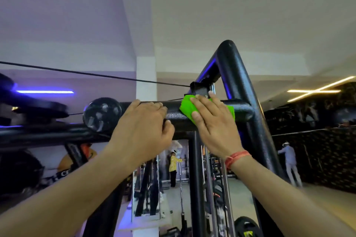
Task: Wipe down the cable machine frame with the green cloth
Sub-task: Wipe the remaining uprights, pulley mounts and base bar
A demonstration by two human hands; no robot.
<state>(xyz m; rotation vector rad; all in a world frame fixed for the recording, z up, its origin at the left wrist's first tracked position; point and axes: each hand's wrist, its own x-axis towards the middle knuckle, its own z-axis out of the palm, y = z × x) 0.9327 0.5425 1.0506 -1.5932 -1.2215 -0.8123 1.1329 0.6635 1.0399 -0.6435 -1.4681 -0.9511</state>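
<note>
The green cloth is lying draped over the black horizontal crossbar of the cable machine frame, just beside its joint with the slanted upright. The right hand is pressing the cloth flat with straight fingers. On the cloth's other side, the left hand is gripping the crossbar, fingers curled over it. A thin cable is running above the crossbar.

Cable machine frame was black metal with a pebbled, slightly glossy powder-coat look. Green cloth looked soft, matt, fuzzy like microfibre. Round end cap was glossy black, reflective. Guide rods were smooth shiny chrome. Cable looked thin, dark, matt.
</note>
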